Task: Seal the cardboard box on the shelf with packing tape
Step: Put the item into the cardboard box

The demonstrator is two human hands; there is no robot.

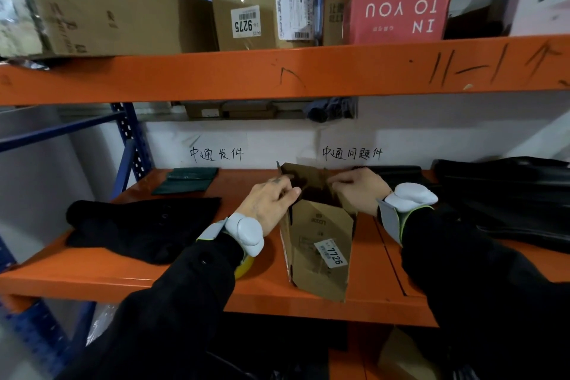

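A small brown cardboard box (320, 244) with a white label reading 7726 stands on the orange shelf (185, 281), its top flaps standing open and dark contents showing inside. My left hand (270, 202) grips the box's left flap. On the opposite side, my right hand (357, 191) pinches the right flap at the top. A yellow tape roll (245, 267) lies on the shelf beneath my left wrist, mostly hidden by the sleeve.
A black garment (138, 228) lies left of the box, dark green pouches (188, 179) behind it, black bags (505, 200) at the right. The upper shelf beam (277, 71) carries cardboard boxes and a pink box (401, 9).
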